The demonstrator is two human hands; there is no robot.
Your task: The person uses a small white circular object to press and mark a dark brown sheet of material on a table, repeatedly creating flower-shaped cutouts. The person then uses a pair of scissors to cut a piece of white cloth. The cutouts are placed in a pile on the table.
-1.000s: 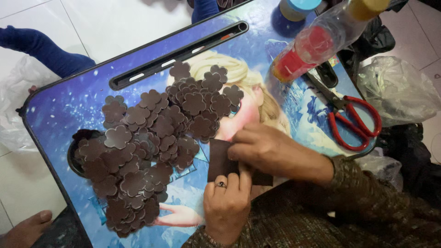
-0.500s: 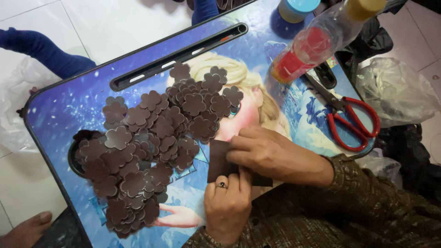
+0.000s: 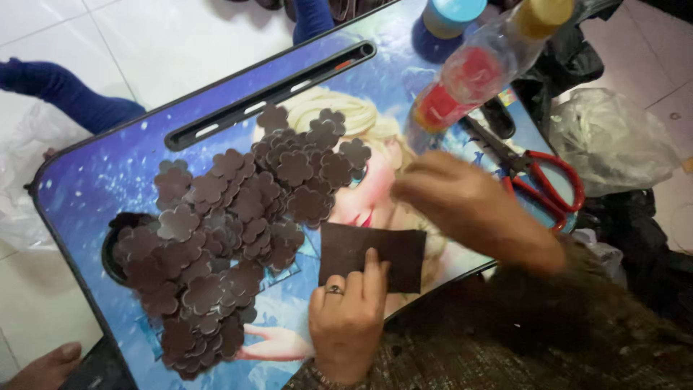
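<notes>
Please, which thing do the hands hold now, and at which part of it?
The left hand presses the brown rectangular sheet flat on the lap table, fingers on its lower edge. The right hand is blurred above the table; it seems empty.

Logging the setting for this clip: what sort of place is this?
Probably a home craft spot on a tiled floor. A low lap table with a cartoon print holds a heap of brown flower cut-outs, red-handled scissors and a glue bottle; the left hand pins a brown sheet.
</notes>
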